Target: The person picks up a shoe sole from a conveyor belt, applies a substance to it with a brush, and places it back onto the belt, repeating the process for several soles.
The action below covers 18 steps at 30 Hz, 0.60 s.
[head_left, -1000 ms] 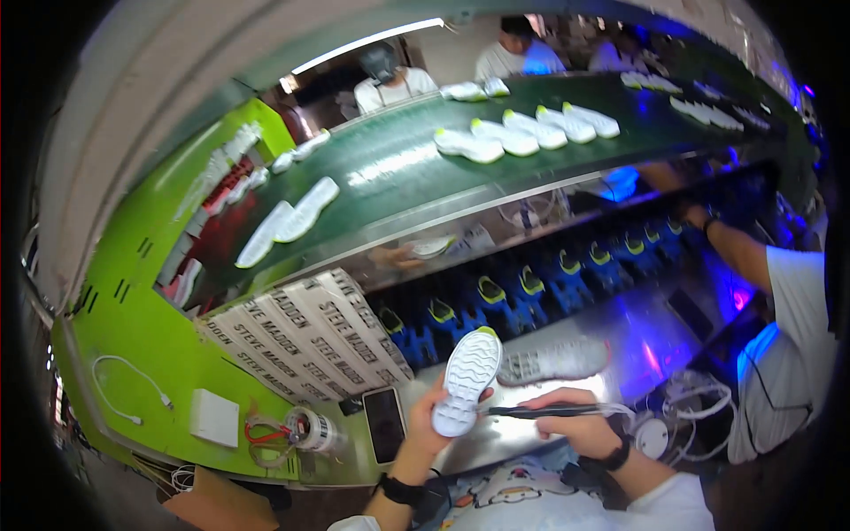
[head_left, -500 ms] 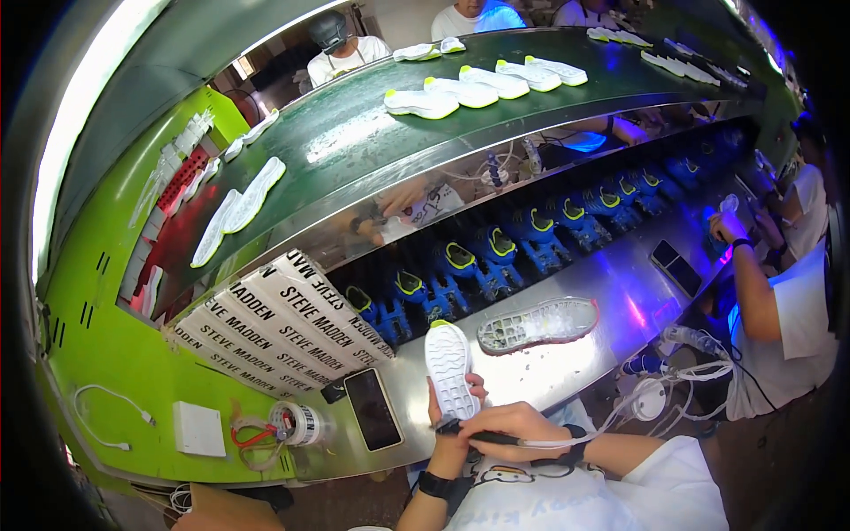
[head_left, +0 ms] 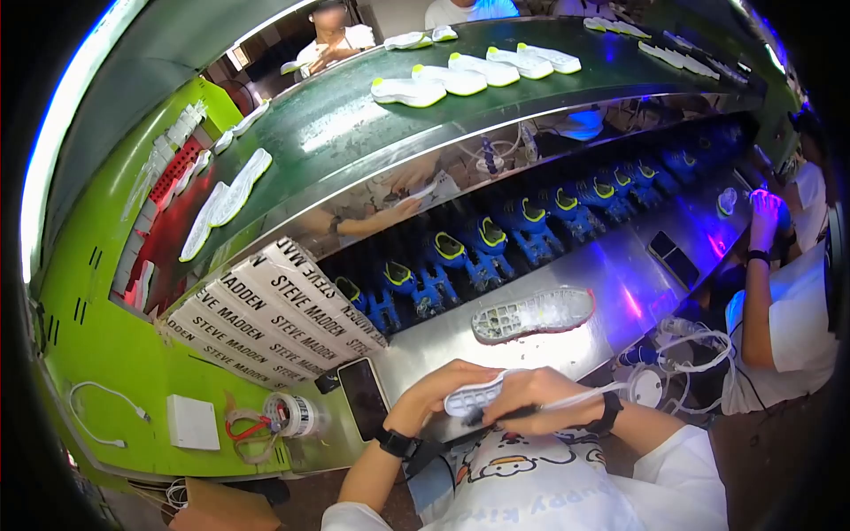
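Low in front of me, my left hand (head_left: 441,382) grips a white shoe sole (head_left: 467,401), its gridded inner side partly in sight. My right hand (head_left: 540,396) is closed around a dark-handled brush (head_left: 513,414) fed by a white hose (head_left: 580,398). The brush's dark bristles (head_left: 475,416) touch or nearly touch the sole's near edge; my fingers cover much of both. Beyond my hands, a larger grey-and-clear sole (head_left: 534,316) with a gridded end lies on the metal bench.
A green conveyor belt (head_left: 328,133) carries white soles (head_left: 447,78). Below it stand blue shoe holders (head_left: 452,252) with yellow rims. Printed boxes (head_left: 274,310), a phone (head_left: 361,398) and a tape roll (head_left: 297,414) lie left; another phone (head_left: 675,258), hoses (head_left: 699,354) and a co-worker's arm (head_left: 759,292) are right.
My left hand has tilted the sole from upright to nearly sideways and lower. My right hand has moved up and over it with the brush. A person across the belt has raised their head.
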Tool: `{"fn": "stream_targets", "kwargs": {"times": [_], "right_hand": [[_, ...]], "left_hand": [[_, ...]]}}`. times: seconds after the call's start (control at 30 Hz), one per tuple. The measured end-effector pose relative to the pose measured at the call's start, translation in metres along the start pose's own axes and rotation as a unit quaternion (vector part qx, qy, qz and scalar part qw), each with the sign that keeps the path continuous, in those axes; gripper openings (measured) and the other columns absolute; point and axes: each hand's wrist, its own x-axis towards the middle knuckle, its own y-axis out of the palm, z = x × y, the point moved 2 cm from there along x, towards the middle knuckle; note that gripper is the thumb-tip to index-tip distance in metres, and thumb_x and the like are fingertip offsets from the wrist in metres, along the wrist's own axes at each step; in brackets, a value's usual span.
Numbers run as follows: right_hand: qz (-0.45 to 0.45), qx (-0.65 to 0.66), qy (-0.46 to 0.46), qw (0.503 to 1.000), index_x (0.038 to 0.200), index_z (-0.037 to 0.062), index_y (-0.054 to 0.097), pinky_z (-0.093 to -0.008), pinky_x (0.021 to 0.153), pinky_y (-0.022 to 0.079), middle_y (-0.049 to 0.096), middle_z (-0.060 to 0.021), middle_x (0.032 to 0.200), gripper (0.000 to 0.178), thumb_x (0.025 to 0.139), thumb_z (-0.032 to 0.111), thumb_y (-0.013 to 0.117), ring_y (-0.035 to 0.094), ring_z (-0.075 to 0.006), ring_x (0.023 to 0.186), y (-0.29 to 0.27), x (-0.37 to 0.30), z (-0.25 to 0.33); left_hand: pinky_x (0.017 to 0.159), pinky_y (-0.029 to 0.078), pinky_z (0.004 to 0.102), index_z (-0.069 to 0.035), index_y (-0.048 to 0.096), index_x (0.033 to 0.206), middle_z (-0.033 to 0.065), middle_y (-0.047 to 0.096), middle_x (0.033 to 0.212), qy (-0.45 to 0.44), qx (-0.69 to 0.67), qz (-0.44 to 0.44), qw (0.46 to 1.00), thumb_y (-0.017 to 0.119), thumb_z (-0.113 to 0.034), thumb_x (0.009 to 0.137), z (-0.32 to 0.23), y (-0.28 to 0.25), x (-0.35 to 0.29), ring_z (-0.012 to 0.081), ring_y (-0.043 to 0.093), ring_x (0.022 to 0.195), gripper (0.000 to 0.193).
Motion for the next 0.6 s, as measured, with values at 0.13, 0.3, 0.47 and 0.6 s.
{"fn": "stream_targets", "kwargs": {"times": [0.13,0.3,0.47,0.6], "right_hand": [[0.013,-0.03,-0.019,0.999,0.09,0.008,0.071,-0.0322,0.077,0.049,0.067,-0.0068,0.092,0.022,0.069,0.006,0.065,0.061,-0.0225,0.089,-0.008,-0.018,-0.004],[-0.204,0.304,0.171,0.915,0.097,0.0039,0.07,-0.0262,0.083,0.047,0.066,-0.0081,0.098,0.023,0.074,0.002,0.069,0.06,-0.0141,0.092,-0.023,-0.016,-0.01],[-0.312,0.259,0.181,0.896,0.102,0.0008,0.067,-0.0236,0.079,0.049,0.067,-0.0102,0.099,0.024,0.078,0.002,0.068,0.063,-0.0132,0.087,0.006,-0.004,-0.017],[-0.271,-0.004,0.029,0.962,0.095,0.0016,0.067,-0.029,0.079,0.051,0.066,-0.015,0.095,0.021,0.075,0.005,0.069,0.066,-0.0255,0.084,0.037,0.0,0.007]], "left_hand": [[0.08,0.051,0.0294,0.004,0.063,0.108,0.0149,0.065,0.106,-0.127,0.088,-0.033,0.987,0.049,-0.048,0.091,-0.003,-0.005,0.001,0.0207,0.064,0.091,0.056],[0.104,0.032,0.0489,-0.002,0.039,0.135,0.0176,0.042,0.137,0.245,-0.547,0.199,0.776,0.033,-0.055,0.092,0.019,0.002,-0.002,0.0324,0.042,0.126,0.069],[0.102,0.037,0.0445,-0.008,0.033,0.139,0.0177,0.039,0.139,0.328,-0.558,0.1,0.756,0.041,-0.036,0.091,0.026,0.04,0.01,0.0312,0.044,0.122,0.057],[0.086,0.044,0.0382,-0.007,0.038,0.135,0.0149,0.049,0.128,0.331,-0.626,0.1,0.699,0.05,-0.029,0.084,0.032,0.041,0.018,0.0268,0.051,0.1,0.057]]}}
